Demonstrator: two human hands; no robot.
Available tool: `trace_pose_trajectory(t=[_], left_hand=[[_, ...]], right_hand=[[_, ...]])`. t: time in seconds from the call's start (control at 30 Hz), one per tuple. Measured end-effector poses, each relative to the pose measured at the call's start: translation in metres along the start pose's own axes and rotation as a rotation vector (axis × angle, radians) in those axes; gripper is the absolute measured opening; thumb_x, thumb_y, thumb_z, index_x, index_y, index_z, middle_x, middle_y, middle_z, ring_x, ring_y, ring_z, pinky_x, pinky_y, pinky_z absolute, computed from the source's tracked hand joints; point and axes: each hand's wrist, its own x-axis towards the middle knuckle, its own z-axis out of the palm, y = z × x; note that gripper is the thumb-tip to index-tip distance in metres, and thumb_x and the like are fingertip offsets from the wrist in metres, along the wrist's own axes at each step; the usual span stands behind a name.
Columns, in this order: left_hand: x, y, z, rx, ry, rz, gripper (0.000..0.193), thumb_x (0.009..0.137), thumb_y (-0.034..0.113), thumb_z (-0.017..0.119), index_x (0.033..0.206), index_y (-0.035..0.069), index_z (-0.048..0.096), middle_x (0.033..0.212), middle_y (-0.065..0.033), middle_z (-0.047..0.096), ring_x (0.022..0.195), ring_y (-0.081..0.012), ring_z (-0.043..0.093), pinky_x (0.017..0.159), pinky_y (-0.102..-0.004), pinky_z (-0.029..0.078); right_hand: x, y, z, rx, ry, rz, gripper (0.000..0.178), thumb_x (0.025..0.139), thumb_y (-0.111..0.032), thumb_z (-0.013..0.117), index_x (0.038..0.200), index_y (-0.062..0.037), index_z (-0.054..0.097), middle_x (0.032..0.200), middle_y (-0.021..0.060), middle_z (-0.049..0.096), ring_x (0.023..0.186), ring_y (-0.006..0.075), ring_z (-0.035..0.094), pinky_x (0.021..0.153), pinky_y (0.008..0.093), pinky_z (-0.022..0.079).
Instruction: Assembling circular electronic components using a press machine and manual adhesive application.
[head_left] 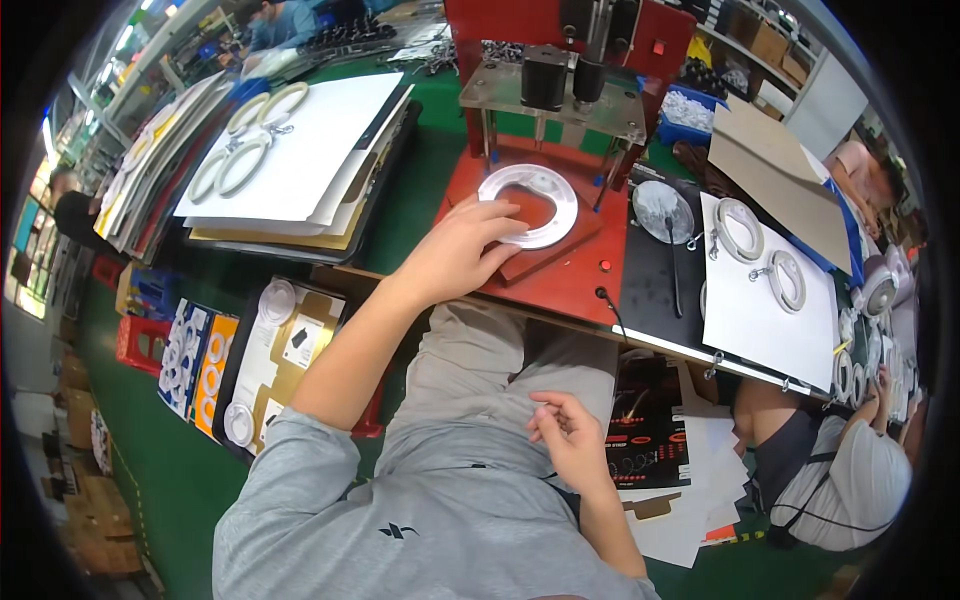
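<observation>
On the red base plate (577, 272) of a press lies a flat white ring (563, 220), around an opening that shows red beneath. My left hand (462, 248) reaches in from the left and grips the ring's near left rim, fingers over its edge and thumb lower down by a raised red block. Above my lap, my right hand (574, 440) hangs loosely bent, fingers somewhat apart, with nothing seen in it. Behind the ring stands the press head (545, 78), its clear plate on posts above the base.
Left of the press, white rings (243, 166) lie on stacked sheets. To the right are a round clear dish (662, 210), a white sheet (770, 335) bearing more rings, and a blue bin (688, 117). A co-worker (845, 475) sits at the right. A thin cable crosses the table's front edge.
</observation>
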Motion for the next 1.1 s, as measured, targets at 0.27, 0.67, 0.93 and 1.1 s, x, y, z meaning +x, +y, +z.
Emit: trace_pose_trajectory(t=[0.27, 0.67, 0.93, 1.1], left_hand=[[-0.014, 0.020, 0.028, -0.061, 0.178, 0.057, 0.024, 0.091, 0.005, 0.071, 0.114, 0.002, 0.072, 0.120, -0.0151, 0.074, 0.113, -0.0322, 0.070, 0.103, -0.0443, 0.054], [-0.051, -0.187, -0.208, 0.712, 0.385, -0.764, 0.049, 0.092, 0.023, 0.073, 0.133, -0.001, 0.062, 0.126, -0.0271, 0.068, 0.121, -0.0415, 0.064, 0.106, -0.0471, 0.049], [-0.145, -0.245, -0.211, 0.560, 0.266, -0.868, 0.050, 0.101, 0.027, 0.066, 0.133, -0.009, 0.059, 0.126, -0.0258, 0.067, 0.108, -0.0355, 0.068, 0.094, -0.0438, 0.053], [-0.142, -0.140, -0.217, 0.426, 0.183, -0.570, 0.026, 0.111, 0.023, 0.055, 0.104, -0.002, 0.058, 0.084, -0.0008, 0.047, 0.076, -0.0110, 0.041, 0.068, -0.0260, 0.037]], right_hand=[[0.025, 0.005, 0.019, -0.047, -0.176, 0.030, 0.023, 0.105, -0.007, 0.060, 0.125, 0.0016, 0.066, 0.090, 0.0061, 0.071, 0.077, 0.0093, 0.066, 0.072, 0.0259, 0.056], [0.055, 0.008, 0.030, -0.032, -0.200, 0.073, 0.022, 0.108, -0.015, 0.058, 0.117, 0.0008, 0.071, 0.087, 0.0048, 0.071, 0.075, 0.0088, 0.065, 0.070, 0.0256, 0.054], [0.067, 0.032, 0.040, -0.266, -0.182, -0.158, 0.024, 0.108, -0.023, 0.058, 0.116, -0.0031, 0.069, 0.090, 0.0107, 0.073, 0.081, 0.0201, 0.071, 0.074, 0.0355, 0.056], [0.072, 0.014, 0.037, -0.271, -0.189, -0.115, 0.026, 0.107, -0.027, 0.058, 0.111, -0.0041, 0.069, 0.084, 0.0136, 0.071, 0.079, 0.0296, 0.071, 0.074, 0.0406, 0.055]])
